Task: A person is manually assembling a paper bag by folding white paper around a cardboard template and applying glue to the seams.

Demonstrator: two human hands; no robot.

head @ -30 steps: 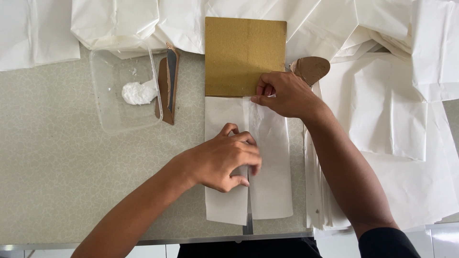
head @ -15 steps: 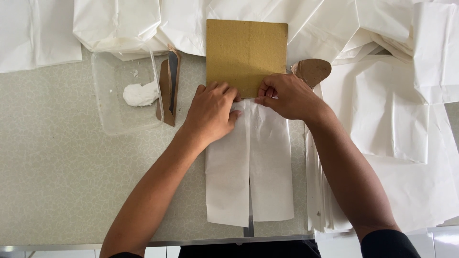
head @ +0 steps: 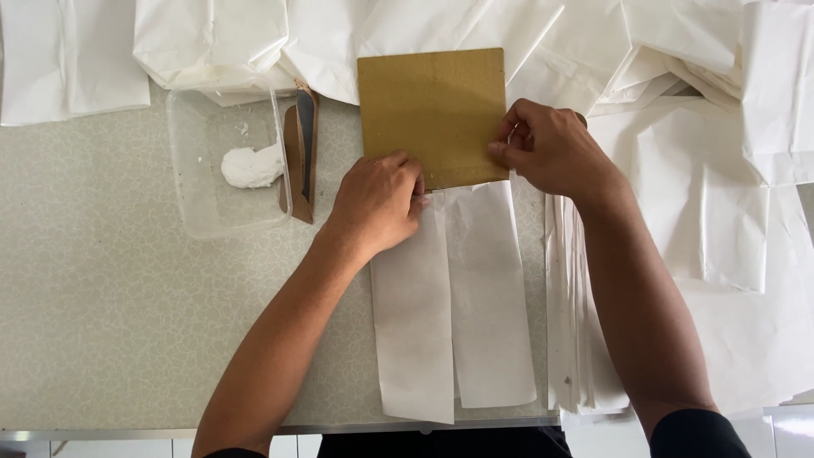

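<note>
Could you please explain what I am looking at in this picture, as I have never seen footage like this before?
This is one view from a camera worn on a person's head, looking down at their own two bare hands; there is no machine. The left hand presses on the lower edge of a brown cardboard square, and the right hand pinches its right edge. The cardboard lies on a folded white paper sheet on a speckled table. To the left stands a clear plastic tub holding a lump of white paste, with a small spatula leaning on it. A stack of white paper lies to the right, more behind.
</note>
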